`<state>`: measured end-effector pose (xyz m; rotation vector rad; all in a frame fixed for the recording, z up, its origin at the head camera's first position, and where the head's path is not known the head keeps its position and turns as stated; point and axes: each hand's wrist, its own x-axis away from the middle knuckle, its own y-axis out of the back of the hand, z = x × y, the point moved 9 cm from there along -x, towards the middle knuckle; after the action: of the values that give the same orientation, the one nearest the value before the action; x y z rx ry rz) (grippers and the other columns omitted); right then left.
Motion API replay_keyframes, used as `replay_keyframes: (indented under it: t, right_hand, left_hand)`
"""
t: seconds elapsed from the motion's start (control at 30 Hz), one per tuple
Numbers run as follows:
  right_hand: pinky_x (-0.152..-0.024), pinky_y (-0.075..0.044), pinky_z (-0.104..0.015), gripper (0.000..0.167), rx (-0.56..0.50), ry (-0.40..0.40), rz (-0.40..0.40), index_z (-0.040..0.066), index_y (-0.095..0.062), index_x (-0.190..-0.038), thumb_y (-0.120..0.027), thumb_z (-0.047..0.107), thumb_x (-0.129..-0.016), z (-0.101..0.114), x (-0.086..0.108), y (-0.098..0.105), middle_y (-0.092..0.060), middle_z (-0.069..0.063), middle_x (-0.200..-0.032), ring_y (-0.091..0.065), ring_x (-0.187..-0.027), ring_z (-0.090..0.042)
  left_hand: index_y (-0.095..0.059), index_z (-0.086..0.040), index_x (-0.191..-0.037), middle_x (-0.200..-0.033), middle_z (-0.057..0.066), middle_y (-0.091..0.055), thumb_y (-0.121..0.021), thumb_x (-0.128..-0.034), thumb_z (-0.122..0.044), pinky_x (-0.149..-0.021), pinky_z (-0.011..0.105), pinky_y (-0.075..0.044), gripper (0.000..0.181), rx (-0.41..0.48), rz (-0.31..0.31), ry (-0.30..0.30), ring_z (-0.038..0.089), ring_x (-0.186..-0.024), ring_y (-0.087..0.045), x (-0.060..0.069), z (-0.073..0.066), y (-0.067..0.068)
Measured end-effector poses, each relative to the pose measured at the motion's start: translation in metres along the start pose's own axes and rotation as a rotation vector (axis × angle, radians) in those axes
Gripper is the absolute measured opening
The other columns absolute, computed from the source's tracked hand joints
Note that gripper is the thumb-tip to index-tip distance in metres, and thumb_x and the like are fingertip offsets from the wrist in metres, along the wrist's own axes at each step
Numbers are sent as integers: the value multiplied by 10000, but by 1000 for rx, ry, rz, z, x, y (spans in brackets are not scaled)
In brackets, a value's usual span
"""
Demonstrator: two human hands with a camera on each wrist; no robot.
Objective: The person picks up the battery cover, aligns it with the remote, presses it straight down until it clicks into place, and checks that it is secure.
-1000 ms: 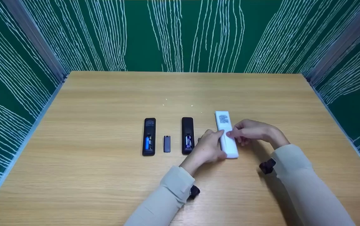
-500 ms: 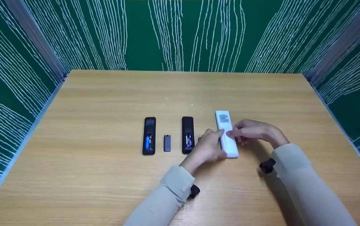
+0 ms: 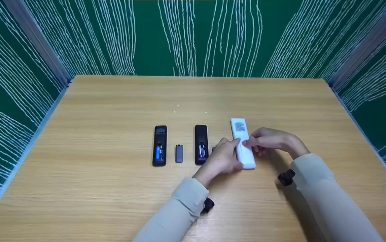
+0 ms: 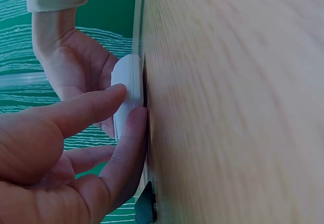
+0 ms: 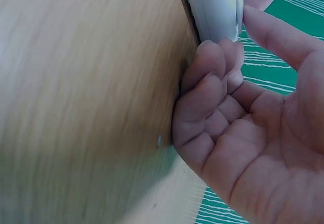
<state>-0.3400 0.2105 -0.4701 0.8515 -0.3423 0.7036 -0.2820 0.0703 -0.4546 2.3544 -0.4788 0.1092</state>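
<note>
A white remote control (image 3: 245, 156) lies back side up on the table, a printed label at its far end. My left hand (image 3: 222, 158) grips its left edge, the thumb towards its near end. From the right, my right hand (image 3: 272, 139) holds it too: the thumb presses on the back and the curled fingers touch the side. In the right wrist view those curled fingers (image 5: 202, 97) rest at the remote's edge against the table. The left wrist view shows the left fingers (image 4: 129, 148) along the white side. The remote's underside is hidden.
Left of the hands lie two black remote controls, one (image 3: 159, 134) with a blue battery (image 3: 158, 153) showing, another (image 3: 201, 134) with its battery compartment uncovered. A dark battery cover (image 3: 179, 154) lies between them. Small white specks (image 3: 205, 112) dot the table (image 3: 112, 188).
</note>
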Motion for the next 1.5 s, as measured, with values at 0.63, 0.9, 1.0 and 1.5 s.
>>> replay_keyframes:
  t: [0.63,0.9,1.0,1.5]
  right_hand:
    - [-696,-485,-313,364,8,9,-5,108,-600,-852,-641,422,-1031,3,1,0,-619,-16,-784,-579,-727,-181]
    - [-674,-488,-286,354,-17,11,10,107,-576,-830,-639,390,-1032,4,0,-1,-605,-16,-783,-586,-726,-168]
    - [-676,-492,-288,351,-21,11,10,109,-577,-833,-639,390,-1034,3,0,-1,-608,-18,-789,-593,-726,-170]
    - [-673,-495,-288,351,-8,4,5,107,-587,-843,-644,397,-1031,4,0,-1,-612,-22,-789,-596,-722,-171]
  left_hand:
    - [-441,-125,-1627,-1333,60,-548,-908,-815,-87,-1010,234,-484,938,5,-1,4,149,-1079,-518,1,-1,0]
    - [-462,-120,-1616,-1329,75,-563,-916,-808,-108,-977,233,-479,926,-47,-8,-31,158,-1040,-511,2,-3,1]
    - [-459,-119,-1617,-1325,68,-558,-914,-804,-95,-980,226,-480,932,-28,-6,-22,150,-1037,-510,2,-2,1]
    - [-448,-132,-1625,-1313,50,-554,-913,-803,-95,-953,232,-491,945,-15,-6,1,148,-1026,-506,3,-1,1]
